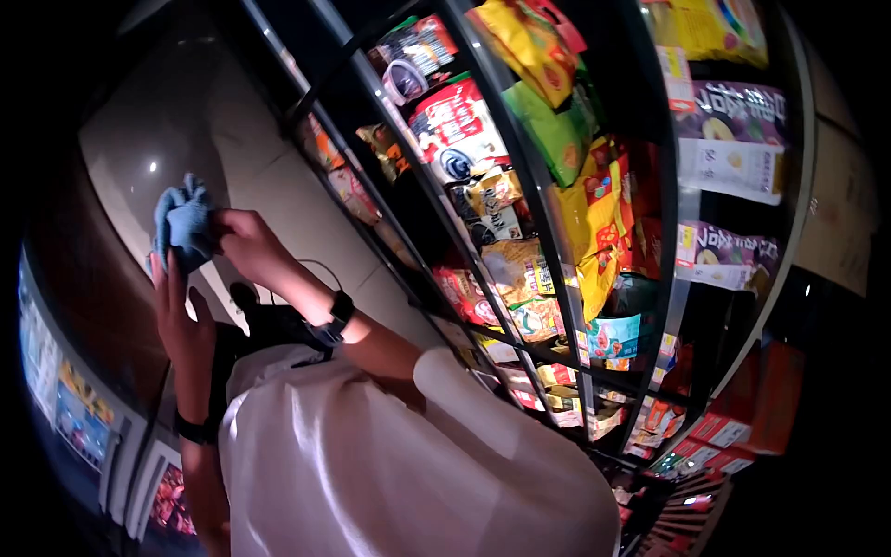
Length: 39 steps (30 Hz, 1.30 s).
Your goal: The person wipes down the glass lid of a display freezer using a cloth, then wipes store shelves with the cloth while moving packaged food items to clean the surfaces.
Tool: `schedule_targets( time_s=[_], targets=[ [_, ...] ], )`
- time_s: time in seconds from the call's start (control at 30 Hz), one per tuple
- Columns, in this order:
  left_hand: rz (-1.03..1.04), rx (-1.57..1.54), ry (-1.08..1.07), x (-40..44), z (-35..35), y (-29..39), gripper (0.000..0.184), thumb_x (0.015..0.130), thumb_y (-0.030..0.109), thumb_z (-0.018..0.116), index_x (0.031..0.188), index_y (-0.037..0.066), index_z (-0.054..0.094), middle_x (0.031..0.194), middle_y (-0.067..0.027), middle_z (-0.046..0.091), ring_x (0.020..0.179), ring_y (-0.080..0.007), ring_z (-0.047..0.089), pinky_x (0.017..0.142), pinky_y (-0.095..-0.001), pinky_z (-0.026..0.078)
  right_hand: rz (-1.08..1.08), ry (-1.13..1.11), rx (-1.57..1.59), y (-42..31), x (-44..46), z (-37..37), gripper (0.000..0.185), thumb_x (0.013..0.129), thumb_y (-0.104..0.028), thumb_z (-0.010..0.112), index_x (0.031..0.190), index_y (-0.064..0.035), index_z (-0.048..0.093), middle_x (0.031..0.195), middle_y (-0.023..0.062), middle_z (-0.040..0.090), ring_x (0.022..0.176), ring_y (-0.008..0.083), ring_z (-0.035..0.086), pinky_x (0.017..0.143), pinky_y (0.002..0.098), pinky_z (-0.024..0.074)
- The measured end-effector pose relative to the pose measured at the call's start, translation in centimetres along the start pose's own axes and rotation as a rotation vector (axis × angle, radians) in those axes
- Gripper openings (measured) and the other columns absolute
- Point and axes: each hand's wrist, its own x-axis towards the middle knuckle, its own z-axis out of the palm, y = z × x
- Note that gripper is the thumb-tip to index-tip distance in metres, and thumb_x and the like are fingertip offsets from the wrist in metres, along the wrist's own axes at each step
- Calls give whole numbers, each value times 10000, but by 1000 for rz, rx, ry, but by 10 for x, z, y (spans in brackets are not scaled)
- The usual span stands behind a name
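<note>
A crumpled blue cloth is bunched up in front of me, above the pale tiled floor. My right hand is closed on its near right side, with a dark watch on that wrist. Against the lower left part of the cloth lie the stretched fingers of my left hand. Its thumb stands apart from the fingers, and a dark band circles the wrist. Part of the cloth is hidden behind the left fingers.
On my right rises a black metal shelf rack full of snack bags. Purple bags hang towards its far right end. Red boxes are stacked low beyond it. To the left is a display unit with coloured pictures. Tiled floor lies between.
</note>
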Motion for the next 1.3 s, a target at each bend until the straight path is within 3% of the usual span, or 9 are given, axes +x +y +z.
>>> schedule_targets(
  time_s=[0.17, 0.2, 0.3, 0.5, 0.73, 0.97, 1.1, 1.2, 1.3],
  targets=[
    [240, -89, -72, 63, 15, 56, 667, 858, -94, 535, 1509, 14, 443, 1563, -265, 398, 1472, -433, 356, 1178, -463, 341, -211, 129, 82, -57, -26, -50, 62, 913, 65, 479, 913, 33, 532, 761, -29, 465, 724, 38, 409, 618, 230, 363],
    [312, -128, -80, 75, 14, 71, 670, 850, -93, 534, 1506, 6, 445, 1553, -269, 407, 1471, -431, 358, 1186, -471, 329, -214, 165, 109, -70, -34, -56, 54, 941, 54, 513, 965, 45, 560, 811, -32, 530, 758, 29, 452, 653, 220, 394],
    [458, -178, -111, 100, 5, 111, 686, 814, -50, 555, 1492, -20, 455, 1533, -285, 420, 1470, -435, 359, 1211, -526, 280, -225, 300, -65, -104, -61, -76, 284, 997, 16, 522, 1273, 60, 573, 1175, 51, 640, 1092, 98, 604, 1026, 291, 482],
    [760, -429, -184, 160, 0, 166, 719, 760, 8, 564, 1474, -30, 479, 1508, -343, 423, 1457, -471, 366, 1223, -556, 239, -592, 508, 301, -168, -95, -89, 434, 1015, -18, 582, 1423, 93, 481, 1390, 137, 570, 1229, 185, 582, 1069, 341, 477],
    [1205, -401, 140, 255, -25, 251, 402, 747, 75, 650, 1140, 11, 703, 1438, -166, 575, 1341, -359, 543, 1152, -508, 362, -854, 1223, -931, -266, -102, -69, 386, 993, -39, 503, 1350, 89, 573, 1510, 296, 457, 1375, 401, 502, 1127, 447, 393],
    [1174, -425, 282, 359, 17, 328, 525, 792, 115, 630, 1301, -7, 609, 1498, -209, 511, 1404, -395, 467, 1158, -574, 305, -1011, 1413, -1363, -327, -29, -118, 454, 908, -11, 536, 1356, 54, 577, 1586, 319, 322, 1425, 512, 388, 1173, 507, 316],
    [1099, -156, 131, 411, 88, 358, 704, 839, 227, 642, 1473, -18, 456, 1644, -179, 299, 1540, -348, 251, 1228, -541, 194, -703, 1497, -1496, -330, 21, -201, 497, 896, -53, 548, 1387, 26, 538, 1635, 284, 242, 1475, 483, 302, 1207, 626, 180],
    [1119, -498, 145, 432, 136, 351, 673, 872, 257, 626, 1445, -56, 464, 1650, -191, 280, 1546, -350, 238, 1229, -546, 194, -611, 1486, -1519, -311, 36, -244, 472, 887, -41, 542, 1353, 26, 550, 1638, 281, 229, 1472, 468, 320, 1183, 695, 169],
    [1142, -187, 153, 447, 150, 352, 480, 886, 146, 566, 1318, -62, 560, 1620, -188, 346, 1514, -354, 313, 1208, -552, 240, -579, 1562, -1651, -304, 37, -268, 422, 879, -27, 535, 1296, 30, 565, 1649, 264, 229, 1480, 462, 321, 1173, 723, 139]
  ],
)
